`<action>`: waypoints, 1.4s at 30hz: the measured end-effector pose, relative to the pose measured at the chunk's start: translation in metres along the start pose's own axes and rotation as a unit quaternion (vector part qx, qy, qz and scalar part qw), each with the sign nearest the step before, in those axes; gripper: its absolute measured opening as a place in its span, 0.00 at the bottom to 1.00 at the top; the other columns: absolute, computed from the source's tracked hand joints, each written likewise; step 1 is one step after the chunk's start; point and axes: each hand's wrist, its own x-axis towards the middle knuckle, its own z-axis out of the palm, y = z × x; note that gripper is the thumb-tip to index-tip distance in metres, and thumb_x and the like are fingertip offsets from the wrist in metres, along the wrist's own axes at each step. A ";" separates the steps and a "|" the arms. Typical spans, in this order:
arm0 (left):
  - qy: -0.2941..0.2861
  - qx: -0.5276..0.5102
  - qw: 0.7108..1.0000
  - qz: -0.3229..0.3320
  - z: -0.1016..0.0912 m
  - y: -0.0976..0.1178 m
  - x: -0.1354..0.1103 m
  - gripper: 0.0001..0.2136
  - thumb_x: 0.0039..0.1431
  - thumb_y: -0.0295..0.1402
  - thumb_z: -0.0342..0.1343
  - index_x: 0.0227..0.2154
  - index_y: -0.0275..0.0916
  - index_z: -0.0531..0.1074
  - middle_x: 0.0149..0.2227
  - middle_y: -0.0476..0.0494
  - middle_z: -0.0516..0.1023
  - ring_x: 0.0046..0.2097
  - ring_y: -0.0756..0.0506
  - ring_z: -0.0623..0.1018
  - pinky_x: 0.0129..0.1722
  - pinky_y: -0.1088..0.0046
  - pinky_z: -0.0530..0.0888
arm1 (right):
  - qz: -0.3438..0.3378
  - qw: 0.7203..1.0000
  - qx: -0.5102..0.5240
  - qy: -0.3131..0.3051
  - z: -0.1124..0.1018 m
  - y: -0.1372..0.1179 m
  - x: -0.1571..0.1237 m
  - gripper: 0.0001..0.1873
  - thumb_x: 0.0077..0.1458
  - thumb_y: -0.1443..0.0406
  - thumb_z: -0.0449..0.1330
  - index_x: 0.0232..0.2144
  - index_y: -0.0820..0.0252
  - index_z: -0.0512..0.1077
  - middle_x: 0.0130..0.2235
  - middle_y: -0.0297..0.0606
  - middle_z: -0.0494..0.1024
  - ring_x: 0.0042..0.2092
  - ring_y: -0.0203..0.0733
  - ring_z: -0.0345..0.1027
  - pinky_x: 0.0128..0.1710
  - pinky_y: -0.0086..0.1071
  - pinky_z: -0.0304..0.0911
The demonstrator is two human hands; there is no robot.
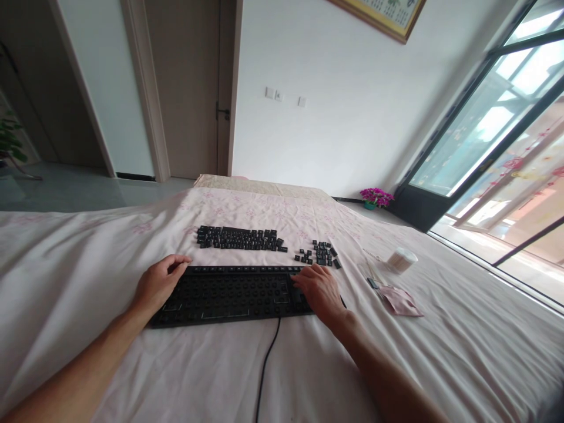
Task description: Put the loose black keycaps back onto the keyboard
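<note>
Black plastic keyboard [229,294], its main field apparently stripped of keycaps, lies on the pale floral cloth [211,370] between my two hands, its cable [267,358] running toward me. Beyond its far edge sit the loose caps: a larger group [238,238] in close rows, and a smaller group [324,254], more scattered, to the right. By my reckoning the removal is mostly done, with a strip along the far edge looking intact; none of the loose caps seems to be back in place, so the refitting appears to be all left, though my hand hides part of the right end. My left hand [158,279] is at the far left corner, thumb and forefinger narrow, and whether they pinch anything I cannot tell. My right hand [321,291] lies over the right end, fingers curled, their grip hidden from view
</note>
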 end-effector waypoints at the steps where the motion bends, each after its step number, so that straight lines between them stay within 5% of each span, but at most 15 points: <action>1: 0.000 -0.001 1.000 0.001 0.000 0.000 0.000 0.15 0.55 0.44 0.49 0.39 0.46 0.75 0.41 0.50 0.80 0.42 0.44 0.78 0.41 0.73 0.70 | -0.003 1.000 -0.007 -0.003 0.000 0.000 0.000 0.12 0.62 0.61 0.54 0.41 0.49 0.77 0.36 0.37 0.76 0.40 0.42 0.62 0.41 0.36 0.51; 42: -0.006 0.004 1.000 -0.010 -0.002 0.004 -0.002 0.14 0.55 0.43 0.49 0.39 0.47 0.75 0.41 0.52 0.80 0.43 0.45 0.77 0.41 0.74 0.68 | -0.039 0.999 -0.003 0.012 0.002 0.002 0.000 0.11 0.62 0.64 0.54 0.33 0.53 0.76 0.31 0.34 0.72 0.36 0.38 0.61 0.38 0.33 0.48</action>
